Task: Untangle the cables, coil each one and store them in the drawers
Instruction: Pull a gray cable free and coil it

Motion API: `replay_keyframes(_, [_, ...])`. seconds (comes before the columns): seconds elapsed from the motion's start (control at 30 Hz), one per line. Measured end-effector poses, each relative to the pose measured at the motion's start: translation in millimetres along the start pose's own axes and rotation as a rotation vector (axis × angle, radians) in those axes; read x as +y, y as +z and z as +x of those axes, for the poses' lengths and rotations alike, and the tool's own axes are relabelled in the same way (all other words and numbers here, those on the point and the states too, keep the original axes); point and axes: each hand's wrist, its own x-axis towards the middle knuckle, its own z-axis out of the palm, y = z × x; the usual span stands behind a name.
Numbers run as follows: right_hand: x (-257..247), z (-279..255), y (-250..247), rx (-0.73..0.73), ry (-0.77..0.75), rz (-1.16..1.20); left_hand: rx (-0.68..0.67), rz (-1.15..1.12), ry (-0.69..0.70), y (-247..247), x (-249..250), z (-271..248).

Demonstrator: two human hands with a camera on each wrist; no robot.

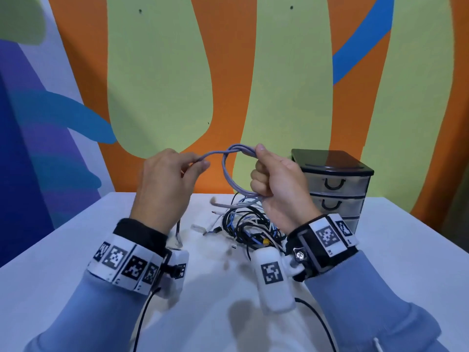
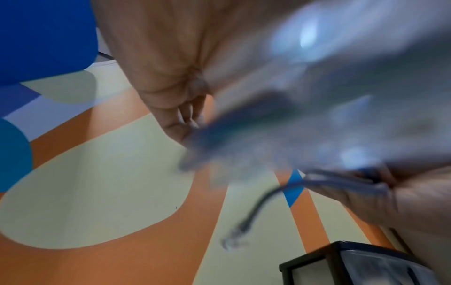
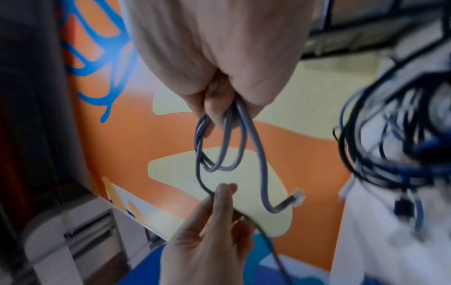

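— Holding the grey cable (image 1: 229, 171) up over the table (image 1: 63, 252), we have it between both hands. Where does each one sit?

— Our right hand (image 1: 275, 184) closes round the stacked loops, fingers (image 3: 214, 108) curled and clamped on the bundle at its top and at its lower edge. Our left hand (image 1: 165, 184) pinches the free run of the same cable between thumb and fingertips (image 3: 223, 190), off to the left of the coil.

— So which way does the slack lie?

— Leftward from the coil, running roughly level from the right thumb across to the left pinch. Past the left hand the cable drops away under the palm; we cannot see how much is left. The short end with the clear plug (image 3: 296, 196) hangs free below the right hand.

— And the loop's plane?

— Near upright, facing us, its opening between the two hands.

— Next move, as we judge it?

— Our left hand is the one nearer the slack, so it likely carries that run over to the right hand to lay another turn. Risk: the hanging tail may drag through the tangled pile (image 1: 250, 224) on the table just beneath.

— Drawers?

— The drawer unit (image 1: 335, 189) stands to the right, behind the right hand, all visible drawers closed.
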Motion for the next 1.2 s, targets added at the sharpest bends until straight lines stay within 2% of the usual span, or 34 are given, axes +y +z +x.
replay_keyframes(0.07, [6.8, -2.1, 8.1, -0.026, 0.068, 0.108, 0.101, -0.138, -0.032, 2.1, 3.3, -1.7])
replay_keyframes(0.13, [13.8, -4.9, 13.9, -0.031, 0.083, 0.101, 0.144, -0.385, -0.122, 4.2, 11.1, -1.3])
replay_keyframes(0.27, [22.6, -8.9, 20.6, -0.013, 0.025, -0.088, -0.017, -0.962, -0.327, 6.5, 34.3, -2.3])
replay_keyframes(0.33, [25.2, -10.5, 22.5, -0.025, 0.003, -0.134, -0.079, -1.134, -0.387, 5.4, 41.6, -4.6])
replay_keyframes(0.4, [26.7, -11.5, 23.0, -0.024, -0.067, -0.240, -0.096, -1.211, -0.393, 4.0, 44.1, -5.6])
replay_keyframes(0.47, [27.0, -12.7, 18.9, 0.008, -0.189, -0.498, -0.112, -1.192, -0.345, 4.2, 42.6, -5.9])
replay_keyframes(0.53, [26.7, -13.6, 13.8, 0.009, -0.264, -0.629, -0.145, -1.147, -0.302, 6.7, 39.2, -7.4])
replay_keyframes(0.7, [32.1, -10.3, 10.6, 0.001, -0.271, -0.600, -0.138, -1.259, -0.365, 6.6, 40.1, -7.4])
replay_keyframes(0.87, [27.3, -14.9, 16.6, -0.042, -0.199, -0.366, -0.129, -1.377, -0.385, 5.7, 39.0, -5.3])
replay_keyframes(0.93, [25.1, -15.9, 19.9, -0.071, -0.154, -0.262, -0.140, -1.343, -0.370, 3.5, 37.2, -3.8])
replay_keyframes(1.0, [23.4, -13.9, 19.1, -0.062, -0.157, -0.257, -0.131, -1.111, -0.284, 0.9, 34.1, -3.7])
replay_keyframes(1.1, [22.4, -10.1, 14.1, -0.053, -0.189, -0.339, -0.059, -0.497, 0.024, 3.8, 26.8, -7.5])
replay_keyframes(1.2, [21.9, -9.8, 9.1, -0.073, -0.121, -0.383, -0.003, -0.154, 0.250, 11.1, 23.3, -9.7])
